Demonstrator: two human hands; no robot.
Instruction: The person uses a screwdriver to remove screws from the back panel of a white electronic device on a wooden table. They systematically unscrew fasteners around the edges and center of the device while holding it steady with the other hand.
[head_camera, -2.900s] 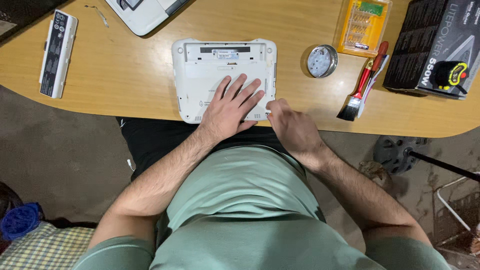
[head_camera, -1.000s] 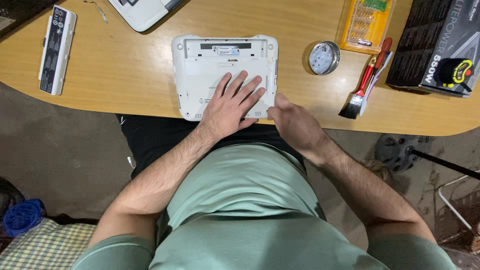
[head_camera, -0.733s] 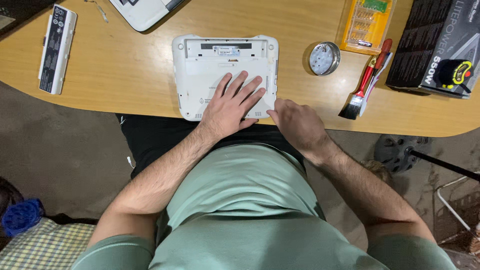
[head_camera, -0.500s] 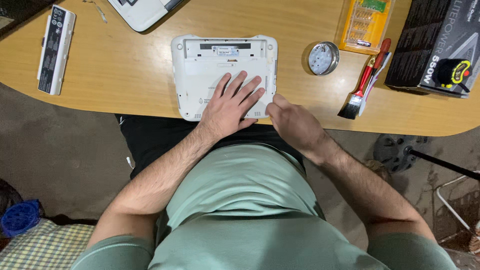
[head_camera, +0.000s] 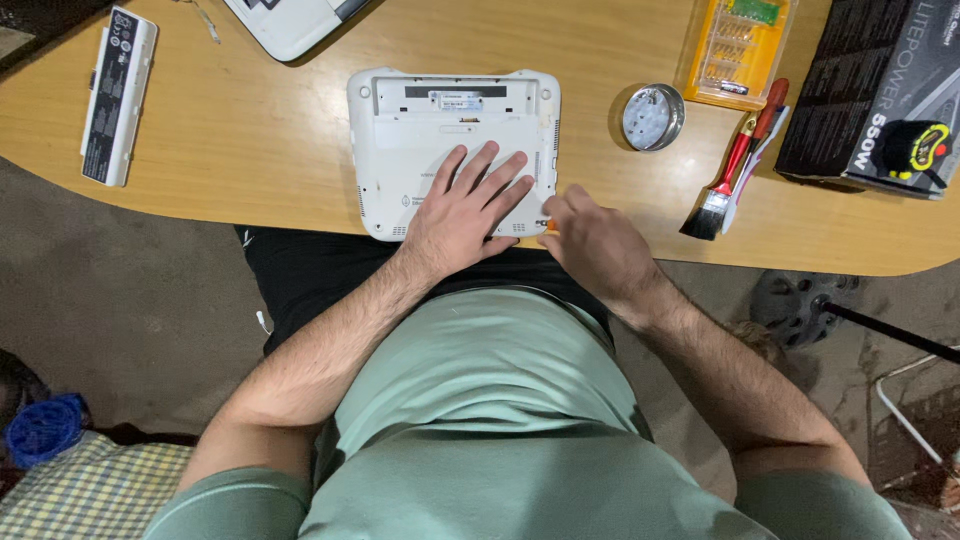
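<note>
Two hands at table's near edge, left hand (head_camera: 462, 215) flat, open on white laptop (head_camera: 452, 130), right hand (head_camera: 590, 245) grip unclear.

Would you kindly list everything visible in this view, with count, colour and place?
small laptop: 1, white, upside down at the table's near edge
battery pack: 1, white and black, far left
second device: 1, white, top edge
round tin: 1, silver, right of the laptop
screwdriver bit case: 1, yellow, top right
paintbrush: 1, red handle, beside the tin
cardboard box: 1, black, far right
table: 1, wooden
left hand: flat on the laptop
right hand: at the laptop's right corner, holding something small and orange
</note>
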